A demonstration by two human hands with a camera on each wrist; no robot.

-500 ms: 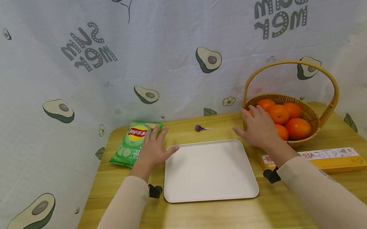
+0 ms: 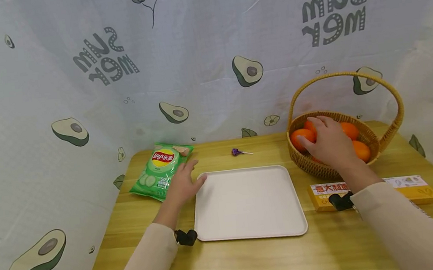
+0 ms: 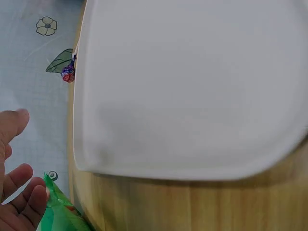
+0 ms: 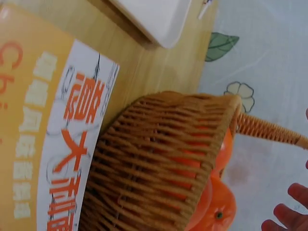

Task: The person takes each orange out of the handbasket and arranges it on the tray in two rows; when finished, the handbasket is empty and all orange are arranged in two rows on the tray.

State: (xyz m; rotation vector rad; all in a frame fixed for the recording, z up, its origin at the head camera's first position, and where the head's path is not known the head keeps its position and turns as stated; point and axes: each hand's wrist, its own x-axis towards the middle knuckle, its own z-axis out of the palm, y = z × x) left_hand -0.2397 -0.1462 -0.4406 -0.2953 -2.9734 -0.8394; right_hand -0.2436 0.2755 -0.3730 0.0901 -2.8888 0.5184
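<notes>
My right hand (image 2: 330,143) is over a wicker basket (image 2: 304,165) of oranges (image 2: 303,138), its fingers slightly bent and covering some of the fruit. In the right wrist view the fingertips (image 4: 288,214) show at the right edge, apart from the visible orange (image 4: 217,211). My left hand (image 2: 182,186) hovers between a green bag of chips (image 2: 153,174) and a white tray (image 2: 249,204), thumb spread from the fingers. Nothing is in its grasp. In the left wrist view, its fingers (image 3: 33,202) overlap the bag's corner.
A purple-wrapped lollipop (image 2: 236,152) lies behind the tray. In front of the basket lies a yellow and white pasta box (image 2: 325,191), partly covered by my right arm. The basket's tall handle (image 2: 337,75) arches above the fruit. A printed curtain (image 2: 207,43) hangs behind the table.
My right hand has moved rightward from the basket's left rim to over the oranges. The left hand has shifted slightly back toward me, off the chip bag's printed front.
</notes>
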